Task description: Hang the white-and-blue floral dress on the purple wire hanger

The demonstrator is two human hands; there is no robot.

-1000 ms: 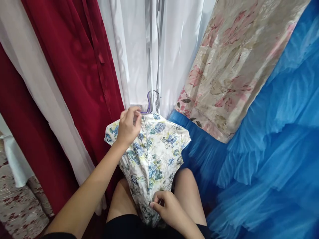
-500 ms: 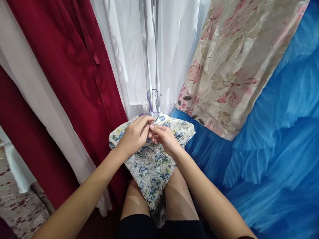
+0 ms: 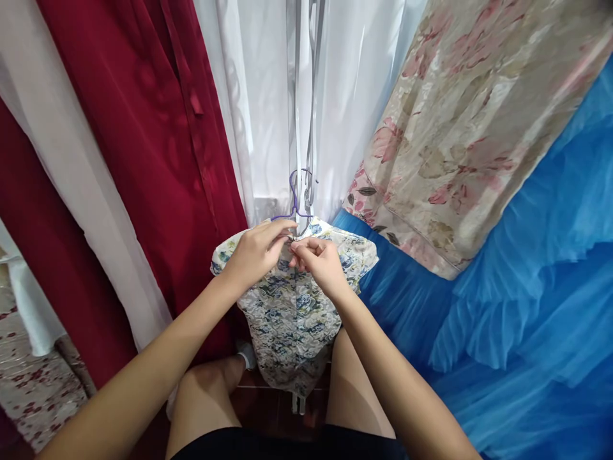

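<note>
A short-sleeved floral garment (image 3: pixel 292 313) in white, blue and yellow hangs in front of me on a purple hanger (image 3: pixel 294 195). My left hand (image 3: pixel 256 255) is at the middle of its neckline, thumb and fingers closed on the edge. Beside it, my right hand (image 3: pixel 318 259) pinches the same spot, fingertips nearly touching the left ones. A small shiny bit shows between the fingertips, too small to name. Below the hands a seam runs down the middle of the garment.
Pale straps (image 3: pixel 306 115) hang over a white cloth (image 3: pixel 258 128) behind the hanger. Dark red drapes (image 3: pixel 143 160) hang at left. A pink-flowered cloth (image 3: pixel 460 140) and blue tulle (image 3: pixel 522 306) hang at right. My bent legs (image 3: pixel 205 396) flank the garment above a dark tiled floor (image 3: pixel 268 409).
My left leg has swung outward, and the garment's lower part now hangs free between my legs with floor showing. The view has shifted slightly; both hands stay at the neckline.
</note>
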